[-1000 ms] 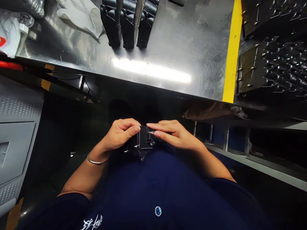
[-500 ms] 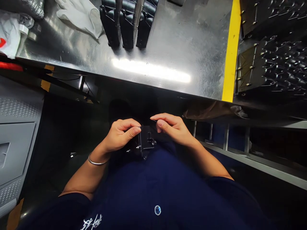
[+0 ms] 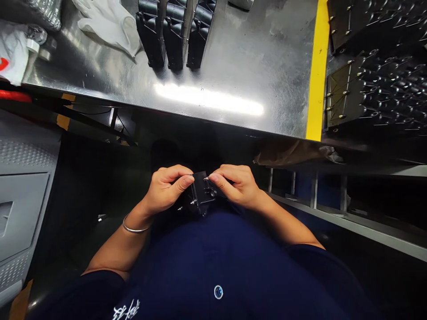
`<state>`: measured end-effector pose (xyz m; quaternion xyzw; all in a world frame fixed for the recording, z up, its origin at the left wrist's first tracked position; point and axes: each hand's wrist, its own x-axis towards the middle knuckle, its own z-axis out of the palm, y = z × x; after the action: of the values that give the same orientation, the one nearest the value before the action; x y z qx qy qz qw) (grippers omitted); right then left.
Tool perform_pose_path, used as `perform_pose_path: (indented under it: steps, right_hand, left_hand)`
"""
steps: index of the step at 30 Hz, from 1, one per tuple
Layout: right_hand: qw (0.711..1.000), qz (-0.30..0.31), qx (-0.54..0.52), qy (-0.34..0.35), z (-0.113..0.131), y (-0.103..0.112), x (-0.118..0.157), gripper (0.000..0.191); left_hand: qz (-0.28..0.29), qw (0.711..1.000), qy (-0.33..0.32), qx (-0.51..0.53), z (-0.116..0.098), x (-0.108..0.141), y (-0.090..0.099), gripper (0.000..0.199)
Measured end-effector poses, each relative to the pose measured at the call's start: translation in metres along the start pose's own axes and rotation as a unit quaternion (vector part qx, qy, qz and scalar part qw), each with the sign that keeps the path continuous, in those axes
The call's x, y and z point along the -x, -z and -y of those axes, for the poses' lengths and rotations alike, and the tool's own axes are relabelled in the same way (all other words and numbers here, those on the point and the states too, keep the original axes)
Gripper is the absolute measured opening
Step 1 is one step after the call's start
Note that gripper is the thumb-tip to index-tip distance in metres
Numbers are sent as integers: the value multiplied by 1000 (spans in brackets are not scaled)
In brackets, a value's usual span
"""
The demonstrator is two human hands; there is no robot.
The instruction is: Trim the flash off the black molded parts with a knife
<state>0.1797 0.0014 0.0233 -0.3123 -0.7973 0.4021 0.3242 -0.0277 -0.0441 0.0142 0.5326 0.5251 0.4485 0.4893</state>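
Close in front of my dark blue shirt, my left hand (image 3: 169,189) pinches the upper left edge of a black plastic part (image 3: 199,186). The part has a flat face, a round boss and small shiny metal pins along its left side. My right hand (image 3: 236,186) is closed at the part's upper right, thumb against forefinger. A small thin metal piece (image 3: 206,178) sticks out from those fingertips toward the flat face; its exact kind is too small to tell. The part's lower end merges with the dark background.
Beyond my hands lies a steel table (image 3: 260,58) with a yellow tape strip (image 3: 316,75). On it are three black housings (image 3: 175,38), a white glove (image 3: 108,26) and, at right, rows of black parts (image 3: 383,93). A grey cabinet (image 3: 23,195) stands left, a metal rack (image 3: 333,218) right.
My right hand has moved left and slightly down, bringing its fingertips up to the black part. The part has tilted a little; my left hand keeps its hold.
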Motion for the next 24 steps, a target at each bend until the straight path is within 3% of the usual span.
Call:
perform_pose_path:
  steps: [4, 12, 17, 24]
  right_hand:
    - [1000, 11, 2, 16, 0, 3, 0, 28]
    - [998, 53, -16, -31, 0, 9, -2, 35]
    - [999, 24, 20, 17, -2, 8, 1, 28]
    - [999, -34, 7, -19, 0, 3, 2, 27]
  left_hand:
    - [-15, 1000, -1, -4, -2, 2, -4, 41]
    - [-17, 999, 41, 10, -7, 2, -9, 45]
    - [9, 995, 83, 57, -6, -1, -8, 44]
    - [-17, 999, 21, 23, -5, -1, -9, 38]
